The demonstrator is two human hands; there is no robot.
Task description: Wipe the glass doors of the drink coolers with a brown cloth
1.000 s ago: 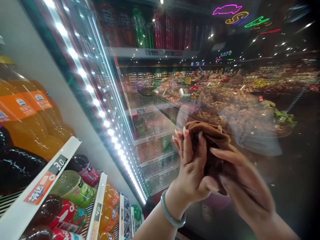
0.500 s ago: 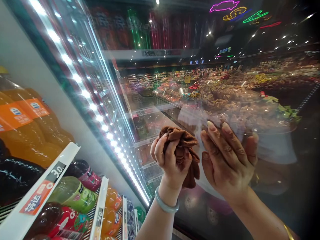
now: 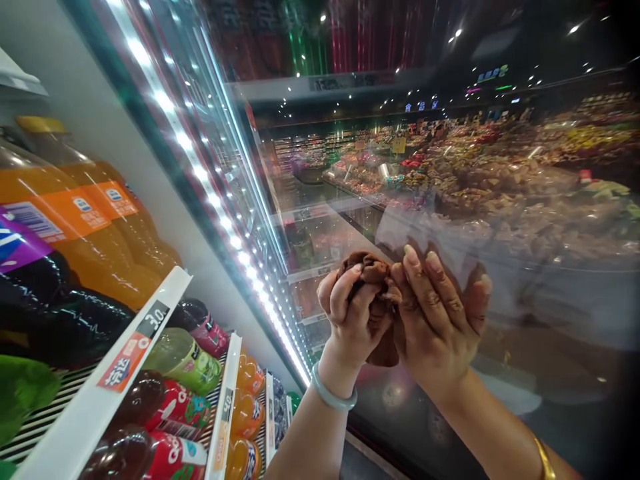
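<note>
A bunched brown cloth (image 3: 374, 275) is held up in front of the open glass door (image 3: 450, 200) of a drinks fridge. My left hand (image 3: 350, 320) is closed around the cloth's left side; a pale green bangle circles that wrist. My right hand (image 3: 435, 320) presses against the cloth's right side, fingers extended upward and close to the glass. Most of the cloth is hidden between the two hands.
Fridge shelves at left hold orange soda bottles (image 3: 85, 220), dark bottles (image 3: 60, 313) and red and green bottles (image 3: 180, 360) behind white price rails (image 3: 125, 360). An LED strip (image 3: 215, 200) runs down the door frame. The glass reflects store aisles.
My hands came together: the right hand, apart from the cloth half a second ago, now presses against it. The view shifted slightly right and down the shelves.
</note>
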